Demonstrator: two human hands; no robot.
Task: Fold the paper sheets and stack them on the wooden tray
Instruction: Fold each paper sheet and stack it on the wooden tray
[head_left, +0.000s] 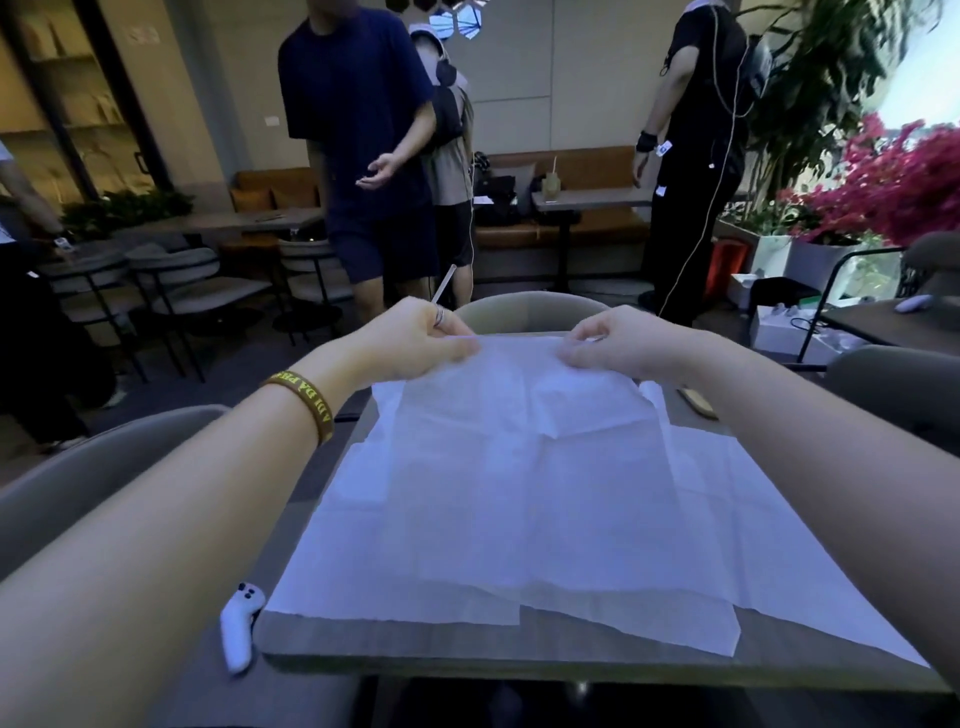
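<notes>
Several thin white paper sheets lie spread and overlapping across the grey table. My left hand pinches the far left corner of the top sheet, raised off the table. My right hand pinches the far right part of the same edge. The sheet's far edge hangs stretched between both hands. A sliver of the wooden tray shows at the far right, mostly hidden behind my right forearm and the paper.
A white controller lies at the table's near left corner. Grey chairs stand at the left, far side and right. Three people stand beyond the table. Pink flowers fill the right.
</notes>
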